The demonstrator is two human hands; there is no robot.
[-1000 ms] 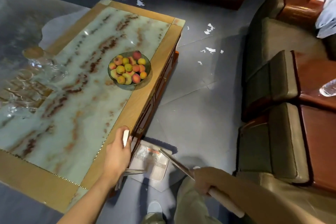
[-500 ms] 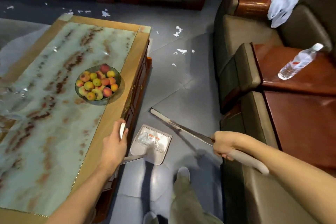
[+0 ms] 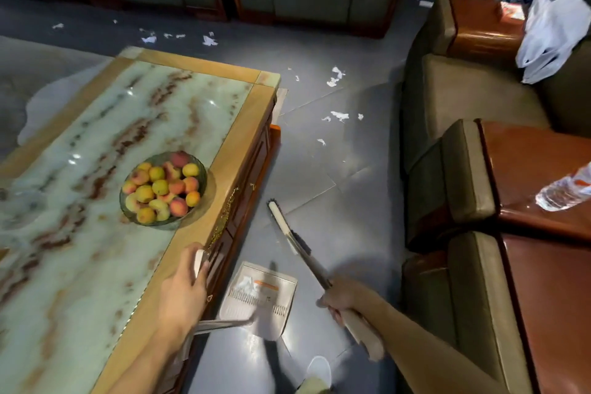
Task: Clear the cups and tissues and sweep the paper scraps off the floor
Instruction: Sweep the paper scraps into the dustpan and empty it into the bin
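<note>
The broom (image 3: 287, 230) has swung out. A second ago its brush end was right over the dustpan (image 3: 265, 297). Now it reaches away toward 12 o'clock, over the bare floor beside the table (image 3: 236, 144). The right hand (image 3: 343, 297) is wrapped tight round the broom's pale handle. The left hand (image 3: 184, 291) is curled round the top of the dustpan's long handle and holds the pan low, at 6 o'clock from the brush. The pan has a little white paper in it (so some sweeping looks done). The paper scraps (image 3: 337, 115) lie further on, at about 1 o'clock from the brush and well apart from it. More lie past the far table corner at 11 o'clock. I think this reach means the next job is to pull those scraps back to the pan. The brush looks short of them, so a step forward may be needed.
</note>
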